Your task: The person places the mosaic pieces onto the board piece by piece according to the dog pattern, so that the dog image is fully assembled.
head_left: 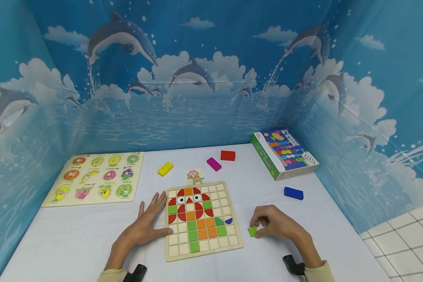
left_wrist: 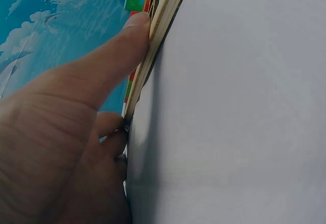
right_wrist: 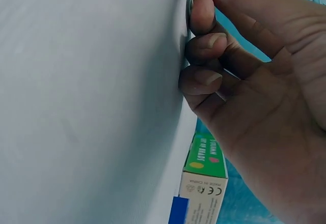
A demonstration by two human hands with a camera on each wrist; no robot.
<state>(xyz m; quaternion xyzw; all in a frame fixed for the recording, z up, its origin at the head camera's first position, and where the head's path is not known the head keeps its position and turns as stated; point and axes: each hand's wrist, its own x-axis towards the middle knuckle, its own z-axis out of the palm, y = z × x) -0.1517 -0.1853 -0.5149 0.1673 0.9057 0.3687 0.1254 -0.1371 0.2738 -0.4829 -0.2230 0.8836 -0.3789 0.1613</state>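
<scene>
Two hands work at the near edge of the white bench (head_left: 74,235), one on each side of a wooden puzzle board (head_left: 201,219), and every place below is taken from that board. Nearest, just off the board's right edge and level with its lower rows, the right hand (head_left: 280,226) pinches a small green tile (head_left: 252,231) between thumb and curled fingers; the tile sits at the bench surface, on the side of the grip that faces the board. From the grip, the board lies straight to the left, close but not touching, and the nearest free squares are those in its right-hand columns. The right hand is plainly the nearer one to both the tile and those squares.

On the board's left edge the left hand (head_left: 149,223) lies flat with straight fingers, its thumb (left_wrist: 119,46) pressed against the board's side, holding nothing.

Farther out to the right of the board lies a blue block (head_left: 293,193), its long axis running roughly left to right. Just past the board's far edge rests a small pattern card (head_left: 195,176). Beyond that sit a yellow block (head_left: 165,169), a pink block (head_left: 214,164) and a red block (head_left: 227,155), well apart from the board. Far right stands a colourful box (head_left: 283,153); far left lies a fruit puzzle (head_left: 96,178).
</scene>
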